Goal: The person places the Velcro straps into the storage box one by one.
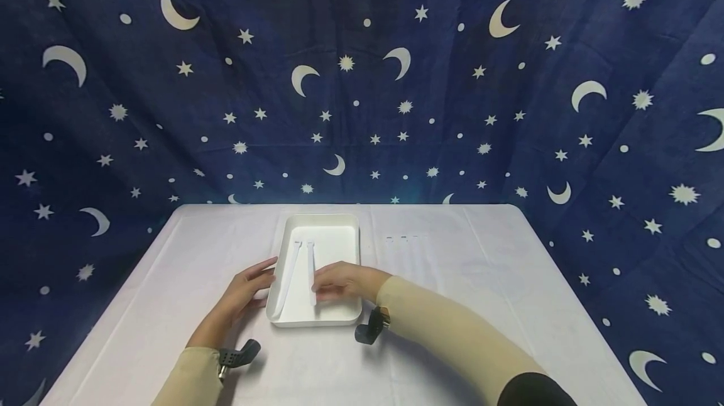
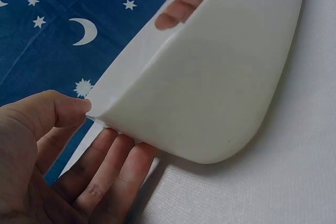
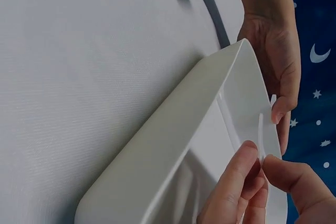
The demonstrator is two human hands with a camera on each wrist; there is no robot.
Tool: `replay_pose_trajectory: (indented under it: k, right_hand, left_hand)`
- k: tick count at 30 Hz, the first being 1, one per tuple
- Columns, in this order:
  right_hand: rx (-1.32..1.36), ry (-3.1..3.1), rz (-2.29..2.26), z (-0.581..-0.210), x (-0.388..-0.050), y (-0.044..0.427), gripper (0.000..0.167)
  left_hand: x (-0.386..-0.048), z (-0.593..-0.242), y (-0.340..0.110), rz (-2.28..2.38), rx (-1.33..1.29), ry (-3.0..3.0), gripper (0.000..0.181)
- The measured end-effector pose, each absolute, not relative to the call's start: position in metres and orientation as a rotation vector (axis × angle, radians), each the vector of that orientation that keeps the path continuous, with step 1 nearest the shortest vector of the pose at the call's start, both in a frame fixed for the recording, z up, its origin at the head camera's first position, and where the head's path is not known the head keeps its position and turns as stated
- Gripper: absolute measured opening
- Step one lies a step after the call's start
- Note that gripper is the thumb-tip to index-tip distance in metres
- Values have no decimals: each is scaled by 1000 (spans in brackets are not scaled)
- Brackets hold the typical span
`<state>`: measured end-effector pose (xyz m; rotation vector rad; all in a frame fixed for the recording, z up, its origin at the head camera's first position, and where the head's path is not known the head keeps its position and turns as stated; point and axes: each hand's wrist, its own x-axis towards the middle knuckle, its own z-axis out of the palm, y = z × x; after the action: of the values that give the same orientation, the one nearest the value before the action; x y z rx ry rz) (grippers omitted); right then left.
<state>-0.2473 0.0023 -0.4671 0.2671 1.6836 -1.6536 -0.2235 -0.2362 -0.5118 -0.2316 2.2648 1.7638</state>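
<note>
A shallow white tray [image 1: 291, 322] [image 2: 210, 87] [image 3: 157, 129] holds two slim white strips side by side. My left hand [image 1: 240, 293] [image 2: 94, 187] [image 3: 270, 51] grips the tray's left side, thumb at the rim and fingertips against the outer wall. Inside the tray, my right hand [image 1: 345, 279] [image 3: 231, 192] pinches the right-hand strip [image 1: 311, 261] [image 3: 261, 129] between thumb and index finger. The left-hand strip [image 1: 290, 277] slants along the tray's left part. Fingers cover some of the pinched strip.
Several faint pale strips [image 1: 404, 252] with small dark marks at their far ends lie on the white table [image 1: 481, 268], right of the tray. A dark blue cloth [image 1: 362, 79] with moons and stars hangs behind the table. Each wrist wears a black device.
</note>
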Motion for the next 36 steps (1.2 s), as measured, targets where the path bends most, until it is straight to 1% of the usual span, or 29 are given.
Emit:
replay_pose_trajectory:
  k: [12, 21, 27, 36]
  right_hand:
    - [290, 1675, -1635, -469, -250, -6, 32]
    - [257, 1661, -1643, -470, -251, -15, 32]
    - [248, 1657, -1660, -470, -251, -21, 29]
    - [223, 1697, -1608, -470, -251, -22, 18]
  left_hand:
    - [-224, -511, -235, 1780, -238, 2248, 64]
    - [-222, -509, -234, 1781, -215, 2238, 65]
    - [-223, -511, -235, 1788, -219, 2226, 64]
    - [-222, -511, -235, 1792, -223, 2232, 64]
